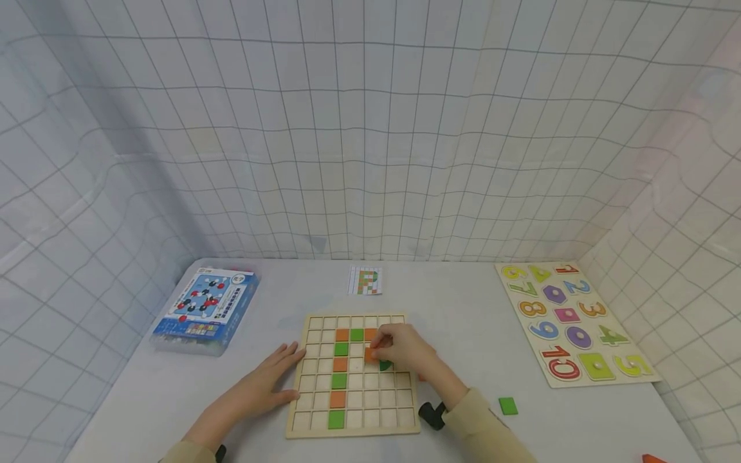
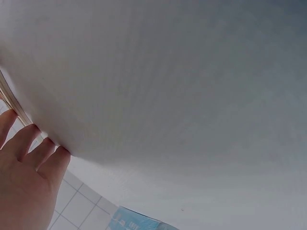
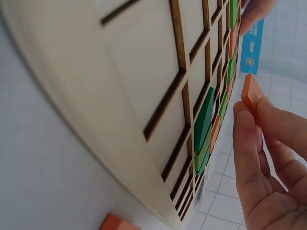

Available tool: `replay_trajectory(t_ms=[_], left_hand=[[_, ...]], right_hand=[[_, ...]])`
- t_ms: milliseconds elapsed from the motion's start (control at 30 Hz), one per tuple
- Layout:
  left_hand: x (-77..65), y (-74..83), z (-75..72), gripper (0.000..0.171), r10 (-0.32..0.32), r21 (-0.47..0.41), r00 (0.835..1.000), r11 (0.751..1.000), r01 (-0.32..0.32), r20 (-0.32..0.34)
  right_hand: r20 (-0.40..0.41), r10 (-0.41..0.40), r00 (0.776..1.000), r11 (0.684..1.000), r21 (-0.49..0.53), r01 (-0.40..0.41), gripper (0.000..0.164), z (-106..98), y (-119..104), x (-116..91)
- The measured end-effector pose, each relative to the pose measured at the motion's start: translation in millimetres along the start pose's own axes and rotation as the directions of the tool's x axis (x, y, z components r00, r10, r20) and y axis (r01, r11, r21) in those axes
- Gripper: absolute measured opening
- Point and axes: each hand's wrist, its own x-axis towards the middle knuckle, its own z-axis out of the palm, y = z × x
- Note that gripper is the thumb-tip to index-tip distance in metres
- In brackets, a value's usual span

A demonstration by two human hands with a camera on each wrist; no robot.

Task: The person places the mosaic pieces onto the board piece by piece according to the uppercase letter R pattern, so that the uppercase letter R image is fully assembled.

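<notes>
A wooden grid board [image 1: 352, 431] lies on the table, with a column of orange and green square tiles, among them a green tile [image 1: 336, 419], and more tiles along an upper row. Between thumb and fingers my right hand [image 1: 402, 347] pinches an orange tile [image 3: 250, 91], held just above the board's right half. A dark green piece [image 3: 204, 120] sits in a cell beside that hand, partly covered in the head view. My left hand [image 1: 258, 386] rests with spread fingers against the board's left edge; the left wrist view shows its fingertips [image 2: 61, 152] at that edge.
A small pattern card [image 1: 365, 281] lies behind the board. At the left stands a boxed molecule set [image 1: 205, 308]; a number puzzle board [image 1: 573, 325] is at the right. A loose green tile [image 1: 508, 406] lies right of my forearm, and an orange piece [image 3: 119, 223] lies beside the board.
</notes>
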Motion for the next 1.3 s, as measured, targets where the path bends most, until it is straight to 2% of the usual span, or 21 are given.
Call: replay_trajectory(t_ms=[267, 467, 633, 900, 1033, 1200, 1300], left_hand=[[-0.2, 1.1, -0.6, 0.078, -0.005, 0.004, 1.0, 1.0, 0.005, 0.003], [-0.1, -0.3, 0.2, 0.079, -0.013, 0.003, 1.0, 1.0, 0.013, 0.002], [0.3, -1.0, 1.1, 0.078, 0.005, 0.009, 1.0, 1.0, -0.005, -0.004], [0.4, -1.0, 1.2, 0.079, 0.008, 0.008, 1.0, 1.0, -0.008, -0.003], [0.4, -1.1, 0.5, 0.079, -0.014, 0.004, 1.0, 1.0, 0.014, -0.003], [0.3, -1.2, 0.2, 0.079, -0.01, 0.008, 1.0, 1.0, 0.01, -0.005], [0.2, -0.7, 0.2, 0.078, -0.005, 0.004, 1.0, 1.0, 0.005, -0.007]], right_hand=[[0.03, -0.002, 1.0, 0.999, -0.046, 0.003, 0.007, 4.2, -2.7, 0.9], [0.019, -0.039, 0.999, 0.992, -0.12, 0.041, 0.008, 6.9, -2.3, 1.4], [0.008, -0.075, 0.997, 0.981, -0.181, 0.076, 0.011, 10.0, -0.1, 2.1], [-0.016, -0.074, 0.997, 0.967, -0.244, 0.068, 0.014, 13.5, -1.0, 3.6], [-0.008, -0.071, 0.997, 0.965, -0.252, 0.066, 0.013, 15.7, -2.6, 4.4], [0.005, -0.071, 0.997, 0.965, -0.254, 0.07, 0.007, 16.9, -2.7, 3.8], [-0.007, -0.066, 0.998, 0.974, -0.216, 0.063, 0.009, 12.7, 0.3, 2.1]])
